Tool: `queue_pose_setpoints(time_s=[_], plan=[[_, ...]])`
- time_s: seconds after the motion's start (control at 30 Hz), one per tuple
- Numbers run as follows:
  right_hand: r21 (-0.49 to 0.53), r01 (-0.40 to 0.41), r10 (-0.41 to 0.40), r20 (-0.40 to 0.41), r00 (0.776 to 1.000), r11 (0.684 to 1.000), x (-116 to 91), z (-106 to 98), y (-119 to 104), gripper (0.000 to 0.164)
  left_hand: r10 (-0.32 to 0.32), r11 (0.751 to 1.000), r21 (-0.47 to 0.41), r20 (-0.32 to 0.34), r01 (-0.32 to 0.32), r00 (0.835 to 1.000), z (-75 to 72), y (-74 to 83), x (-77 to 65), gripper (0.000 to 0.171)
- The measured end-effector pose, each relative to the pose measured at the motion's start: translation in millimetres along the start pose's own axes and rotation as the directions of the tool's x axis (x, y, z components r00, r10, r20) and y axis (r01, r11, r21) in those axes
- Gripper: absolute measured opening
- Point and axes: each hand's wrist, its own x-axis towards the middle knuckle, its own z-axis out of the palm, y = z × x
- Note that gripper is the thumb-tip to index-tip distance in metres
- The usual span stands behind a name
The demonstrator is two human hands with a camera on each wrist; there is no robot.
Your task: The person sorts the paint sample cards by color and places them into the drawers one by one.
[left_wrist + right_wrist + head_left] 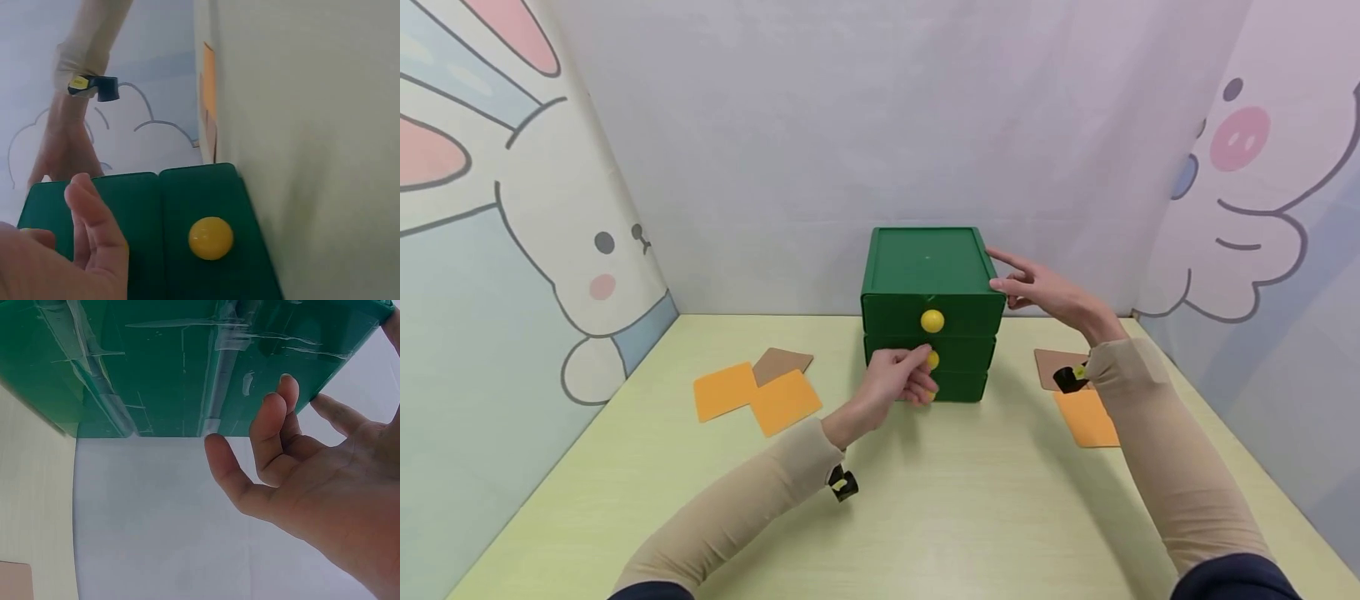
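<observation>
A green cabinet (927, 260) of three stacked drawers stands at the back of the table, each drawer front carrying a round yellow knob. My left hand (895, 373) is at the middle knob (933, 359), fingers loosely bent. In the left wrist view, the fingers of the left hand (94, 244) partly cover that knob, and a gap shows between thumb and fingers. The bottom knob (211, 238) is uncovered there. My right hand (1041, 290) touches the cabinet's right side near its top edge. In the right wrist view, several fingers of the right hand (306, 462) bend beside the taped side wall (169, 369).
Two orange cards, one a square (725, 392), and a brown card (781, 364) lie left of the cabinet. Another brown card (1049, 368) and an orange card (1086, 419) lie to the right. A pale wall (760, 167) rises behind the table.
</observation>
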Motion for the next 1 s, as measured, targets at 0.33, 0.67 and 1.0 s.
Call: queue_pose_setpoints(time_s=[0.33,0.67,1.0], plan=[[-0.011,-0.013,0.013,-0.007,1.0,1.0,0.5,1.5,0.0,0.067,-0.112,0.993,-0.049,-0.003,0.112,0.994,4.8,-19.6,8.6,0.062],[-0.007,-0.024,0.024,-0.006,1.0,1.0,1.5,2.4,-0.8,0.067,-0.071,0.991,-0.122,-0.073,0.062,0.995,13.2,-19.2,11.9,0.046],[0.005,-0.008,0.008,0.005,1.0,1.0,-0.6,-0.1,-0.1,0.066,-0.044,0.993,-0.108,-0.062,0.037,0.997,16.7,-20.9,2.4,0.046]])
